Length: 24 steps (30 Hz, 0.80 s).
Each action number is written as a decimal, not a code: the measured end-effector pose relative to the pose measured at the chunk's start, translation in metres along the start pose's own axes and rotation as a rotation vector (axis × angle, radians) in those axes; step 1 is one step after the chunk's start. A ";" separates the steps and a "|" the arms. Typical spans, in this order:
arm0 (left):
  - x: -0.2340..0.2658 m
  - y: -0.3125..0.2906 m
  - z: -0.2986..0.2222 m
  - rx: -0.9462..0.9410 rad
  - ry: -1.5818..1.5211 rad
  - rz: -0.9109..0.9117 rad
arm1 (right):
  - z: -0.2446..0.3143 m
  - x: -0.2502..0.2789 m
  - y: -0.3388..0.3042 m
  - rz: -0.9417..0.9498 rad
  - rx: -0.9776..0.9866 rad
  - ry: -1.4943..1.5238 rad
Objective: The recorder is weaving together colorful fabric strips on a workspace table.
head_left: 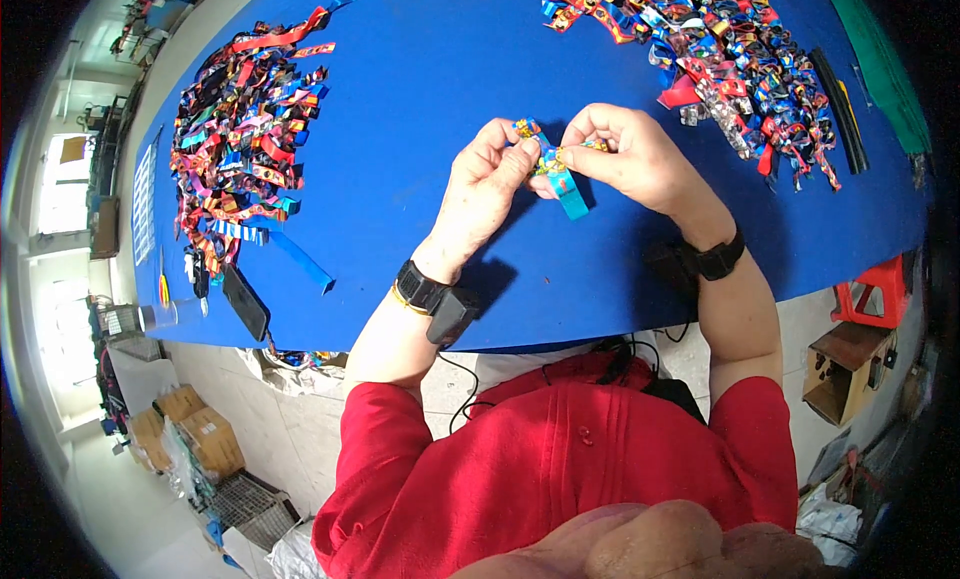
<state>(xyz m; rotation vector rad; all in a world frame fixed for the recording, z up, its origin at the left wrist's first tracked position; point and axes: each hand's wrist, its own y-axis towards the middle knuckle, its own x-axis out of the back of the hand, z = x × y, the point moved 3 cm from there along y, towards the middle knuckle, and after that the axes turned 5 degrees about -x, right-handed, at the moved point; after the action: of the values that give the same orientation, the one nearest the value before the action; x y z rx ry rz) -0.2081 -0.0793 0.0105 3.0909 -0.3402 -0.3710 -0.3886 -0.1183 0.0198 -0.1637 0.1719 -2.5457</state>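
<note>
Bright windows (66,189) glow along the room's left side, cardboard boxes (200,434) sit on the pale floor (300,439), and a blue-covered table (420,89) fills the middle of the scene. On to the printing: a white sheet (145,204) by the table's left edge carries rows of marks too small to read, and the ribbons' colourful pattern is just as hard to make out.

And here's the action! Over the table's middle, toward the near edge, a turquoise printed ribbon (571,198) is up in both hands. The left hand (485,187) pinches it between thumb and fingers; the right hand (632,161) nips it just beside, thumb against forefinger, a turquoise end hanging between them.

Out wide, one ribbon heap (240,129) spreads along the left edge, another (715,59) toward the far right corner, with black strips (842,109) and green cloth (880,69) by the right edge. A black phone-like slab (246,302) lies at the near left corner, a loose blue ribbon (302,261) near it. Beyond the near right corner, a red stool (873,291) stands on the floor, a wooden box (848,371) beside it.
</note>
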 end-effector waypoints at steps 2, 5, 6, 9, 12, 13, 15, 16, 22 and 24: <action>-0.004 -0.001 -0.004 0.002 -0.016 0.000 | -0.001 0.002 -0.001 -0.004 -0.014 -0.043; -0.001 -0.001 -0.001 0.002 -0.023 0.011 | -0.005 0.000 0.001 0.003 0.007 -0.045; 0.002 -0.001 0.000 0.001 -0.016 0.023 | -0.005 -0.002 0.002 0.010 0.007 0.006; 0.003 0.002 0.002 0.042 -0.044 0.031 | -0.010 -0.002 0.002 -0.011 0.010 0.042; -0.001 0.001 0.002 0.055 0.017 0.013 | -0.008 -0.001 0.003 -0.012 -0.032 -0.017; 0.001 0.001 0.002 0.054 0.018 0.012 | -0.007 -0.001 0.003 0.008 -0.080 -0.062; 0.005 0.002 0.005 0.044 0.026 -0.035 | -0.011 0.000 0.005 -0.013 -0.031 -0.019; 0.006 0.003 0.005 0.044 0.025 -0.036 | -0.013 0.002 0.007 -0.035 0.016 0.023; 0.010 0.004 0.007 0.027 -0.007 -0.128 | -0.008 0.006 0.009 -0.176 0.062 0.068; 0.011 0.003 0.003 -0.031 -0.100 -0.186 | -0.007 0.006 0.008 -0.195 0.074 0.098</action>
<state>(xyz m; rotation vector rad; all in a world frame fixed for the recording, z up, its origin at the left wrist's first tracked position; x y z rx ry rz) -0.1987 -0.0845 0.0049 3.0888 -0.0458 -0.5301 -0.3902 -0.1278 0.0125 -0.0276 0.1034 -2.7516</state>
